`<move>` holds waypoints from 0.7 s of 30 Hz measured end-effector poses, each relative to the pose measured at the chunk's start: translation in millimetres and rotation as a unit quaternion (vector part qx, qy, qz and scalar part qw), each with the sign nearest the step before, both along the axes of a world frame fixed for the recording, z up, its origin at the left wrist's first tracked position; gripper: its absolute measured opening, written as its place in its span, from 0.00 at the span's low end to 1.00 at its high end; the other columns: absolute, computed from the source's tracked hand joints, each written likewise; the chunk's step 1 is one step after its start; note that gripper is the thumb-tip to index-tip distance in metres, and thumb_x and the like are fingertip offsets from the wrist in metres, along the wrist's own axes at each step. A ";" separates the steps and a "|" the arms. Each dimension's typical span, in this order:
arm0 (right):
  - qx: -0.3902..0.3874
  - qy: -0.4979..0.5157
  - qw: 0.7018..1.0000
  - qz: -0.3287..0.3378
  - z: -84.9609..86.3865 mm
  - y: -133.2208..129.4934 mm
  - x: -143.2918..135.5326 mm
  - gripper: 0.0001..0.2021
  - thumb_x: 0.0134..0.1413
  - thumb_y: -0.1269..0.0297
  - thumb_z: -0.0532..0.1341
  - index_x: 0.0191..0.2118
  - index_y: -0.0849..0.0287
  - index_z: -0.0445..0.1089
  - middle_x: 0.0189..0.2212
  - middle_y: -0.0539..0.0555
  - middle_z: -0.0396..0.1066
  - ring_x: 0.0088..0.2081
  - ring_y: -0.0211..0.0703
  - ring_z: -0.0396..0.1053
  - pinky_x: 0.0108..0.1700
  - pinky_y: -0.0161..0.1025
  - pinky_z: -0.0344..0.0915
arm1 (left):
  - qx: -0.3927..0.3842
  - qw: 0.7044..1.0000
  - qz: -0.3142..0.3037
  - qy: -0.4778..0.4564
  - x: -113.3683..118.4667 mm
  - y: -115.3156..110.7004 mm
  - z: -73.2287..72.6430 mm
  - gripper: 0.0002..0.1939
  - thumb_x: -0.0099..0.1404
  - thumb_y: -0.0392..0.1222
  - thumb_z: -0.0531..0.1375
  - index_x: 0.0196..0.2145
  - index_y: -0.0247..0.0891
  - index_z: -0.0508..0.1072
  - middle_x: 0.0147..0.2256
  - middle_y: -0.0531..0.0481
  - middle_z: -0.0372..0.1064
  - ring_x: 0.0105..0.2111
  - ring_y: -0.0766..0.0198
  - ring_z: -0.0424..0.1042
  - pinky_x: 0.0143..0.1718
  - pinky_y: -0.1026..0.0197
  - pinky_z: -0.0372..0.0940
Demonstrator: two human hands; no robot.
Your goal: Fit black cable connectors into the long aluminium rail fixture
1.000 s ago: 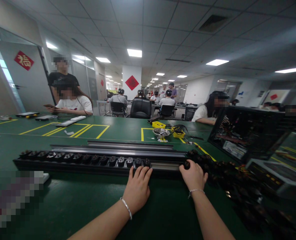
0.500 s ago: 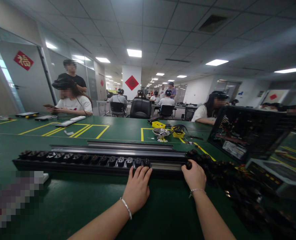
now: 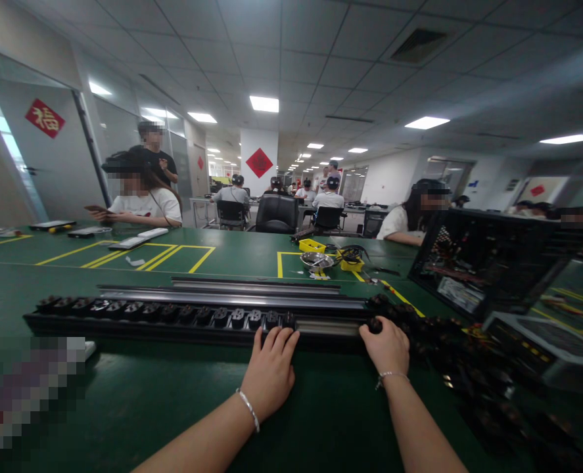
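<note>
A long black power strip housing (image 3: pixel 138 332) lies across the table, with a row of black socket modules (image 3: pixel 221 316) filling its channel from the left end to past the middle. My left hand (image 3: pixel 271 368) rests its outstretched fingers on the front edge, fingertips touching beside the last sockets in the row. Bare metal channel (image 3: pixel 328 327) shows to the right of that row. At the channel's right end my right hand (image 3: pixel 388 345) is closed around a single black socket module (image 3: pixel 374 324), pinched between thumb and fingers.
Behind the housing lie more long rails (image 3: pixel 256 287). Piled loose black sockets (image 3: pixel 493 381) are on the right, near a power supply unit (image 3: pixel 542 348) and an open computer case (image 3: pixel 478 263). A metal bowl (image 3: pixel 317 261) and yellow bins (image 3: pixel 312 246) stand farther back. Other people sit around.
My right hand has shifted slightly right with the socket module. My left hand stays where it was. In the background a standing person has moved a little to the right.
</note>
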State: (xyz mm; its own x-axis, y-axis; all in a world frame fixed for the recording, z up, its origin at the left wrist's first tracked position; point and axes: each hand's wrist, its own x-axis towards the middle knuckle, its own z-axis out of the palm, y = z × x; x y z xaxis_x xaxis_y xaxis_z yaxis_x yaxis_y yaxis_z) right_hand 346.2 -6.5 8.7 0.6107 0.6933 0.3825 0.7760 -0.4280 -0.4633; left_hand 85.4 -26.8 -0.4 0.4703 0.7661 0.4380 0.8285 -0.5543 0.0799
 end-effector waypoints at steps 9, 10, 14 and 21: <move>-0.001 0.020 1.000 0.007 3.0 0.3 0.5 0.24 0.47 0.56 0.53 0.50 0.62 0.65 0.47 0.60 0.68 0.50 0.52 0.62 0.54 0.44 0.54 | 0.001 1.000 0.002 0.004 -0.2 -0.2 -0.4 0.30 0.59 0.36 0.52 0.60 0.45 0.55 0.57 0.48 0.58 0.57 0.55 0.52 0.60 0.41 0.41; -0.002 0.023 1.000 0.006 2.8 0.3 0.9 0.24 0.47 0.56 0.52 0.50 0.62 0.65 0.48 0.60 0.68 0.50 0.52 0.62 0.53 0.44 0.55 | 0.000 1.000 0.001 0.005 -0.2 -0.3 -0.2 0.31 0.59 0.36 0.52 0.60 0.45 0.55 0.57 0.48 0.58 0.57 0.54 0.52 0.60 0.41 0.41; -0.011 0.048 0.999 0.002 3.5 -0.6 1.9 0.25 0.48 0.55 0.51 0.51 0.61 0.64 0.50 0.59 0.67 0.51 0.54 0.61 0.52 0.45 0.57 | 0.002 1.000 0.001 0.002 -0.1 -0.7 0.3 0.31 0.58 0.36 0.52 0.60 0.45 0.55 0.56 0.48 0.58 0.57 0.54 0.52 0.61 0.41 0.40; -0.019 0.060 0.998 0.000 7.7 -2.1 1.3 0.25 0.49 0.57 0.51 0.52 0.61 0.64 0.49 0.60 0.67 0.51 0.53 0.62 0.52 0.45 0.57 | -0.001 1.000 -0.005 -0.011 -0.3 -0.8 0.2 0.29 0.59 0.36 0.51 0.59 0.45 0.55 0.56 0.49 0.58 0.57 0.55 0.52 0.60 0.40 0.40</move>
